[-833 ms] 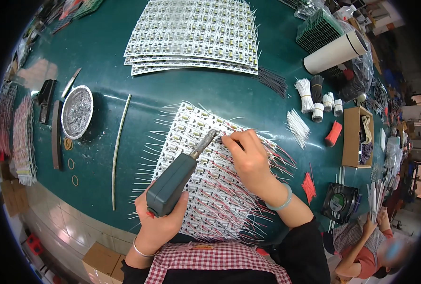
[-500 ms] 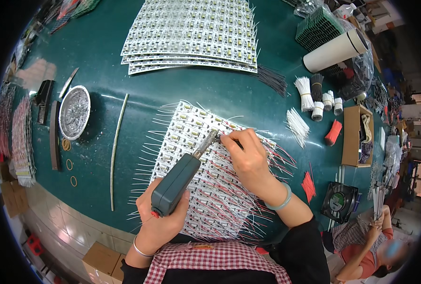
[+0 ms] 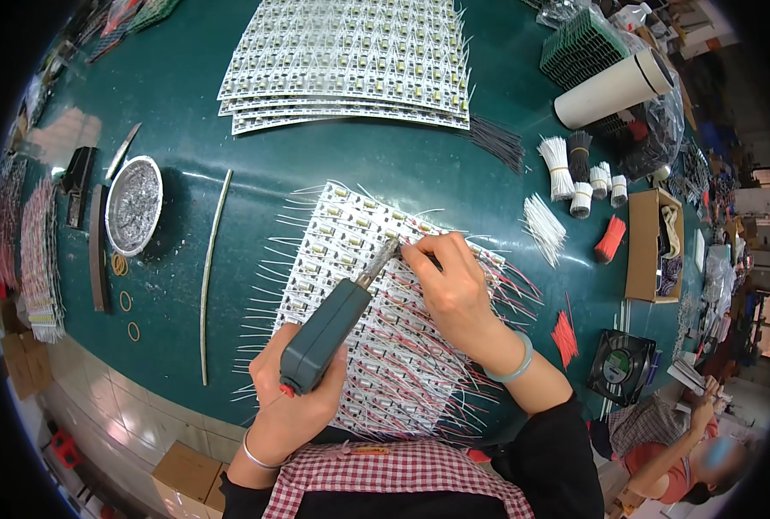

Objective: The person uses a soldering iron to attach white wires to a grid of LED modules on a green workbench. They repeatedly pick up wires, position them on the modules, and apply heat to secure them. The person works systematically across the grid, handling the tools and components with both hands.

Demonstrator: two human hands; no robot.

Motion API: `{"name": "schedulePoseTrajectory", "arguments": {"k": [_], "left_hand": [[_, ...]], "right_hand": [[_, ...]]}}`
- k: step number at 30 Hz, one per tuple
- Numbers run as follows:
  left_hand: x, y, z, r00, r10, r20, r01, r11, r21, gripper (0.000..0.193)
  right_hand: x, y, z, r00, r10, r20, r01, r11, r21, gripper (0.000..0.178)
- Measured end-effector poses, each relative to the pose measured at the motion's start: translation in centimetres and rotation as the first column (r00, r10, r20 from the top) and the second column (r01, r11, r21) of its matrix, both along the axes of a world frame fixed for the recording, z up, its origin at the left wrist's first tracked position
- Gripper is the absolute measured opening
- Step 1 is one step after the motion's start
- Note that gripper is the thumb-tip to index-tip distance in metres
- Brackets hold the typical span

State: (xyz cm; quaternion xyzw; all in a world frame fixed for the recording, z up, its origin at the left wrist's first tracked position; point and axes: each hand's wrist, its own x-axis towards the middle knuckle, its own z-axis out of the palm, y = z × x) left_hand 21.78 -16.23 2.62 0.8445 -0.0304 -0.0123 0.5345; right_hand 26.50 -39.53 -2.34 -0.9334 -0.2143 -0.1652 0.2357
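The left grip [image 3: 294, 398] clamps a dark-green plastic soldering iron [image 3: 326, 333], whose metal tip [image 3: 380, 263], if it slips, could burn the right grip [image 3: 454, 290], its hold impossible to tell, at the white wire-fringed circuit panel [image 3: 394, 346] on the green table [image 3: 169, 303].

Dark green soldering iron [image 3: 326, 336] aslant over a flat, white, wire-fringed circuit panel [image 3: 336, 232]

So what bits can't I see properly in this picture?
All in the head view:
Whether the right hand pinches anything: the hand itself covers that spot, and it's too small.
Part of the circuit board: hidden by both hands, including the left hand, and the tool.
Far end of the board stack: cut off by the top edge.
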Motion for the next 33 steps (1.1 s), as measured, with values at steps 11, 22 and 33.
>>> {"name": "schedulePoseTrajectory", "arguments": {"k": [11,22,33], "left_hand": [[0.09,0.31,0.68,0.998,-0.004,0.055,0.005,1.0,-0.021,0.014],[-0.21,0.2,0.11,1.0,0.017,-0.001,-0.017,0.995,-0.094,0.019],[-0.33,-0.38,0.09,0.997,0.076,-0.02,-0.077,0.994,-0.084,0.015]], "right_hand": [[0.05,0.15,-0.08,1.0,-0.014,0.02,0.014,1.0,-0.002,0.032],[0.01,0.23,-0.03,1.0,-0.007,0.017,0.007,1.0,0.019,0.033],[-0.03,0.14,0.04,1.0,0.001,-0.017,-0.001,1.0,0.024,0.034]]}}
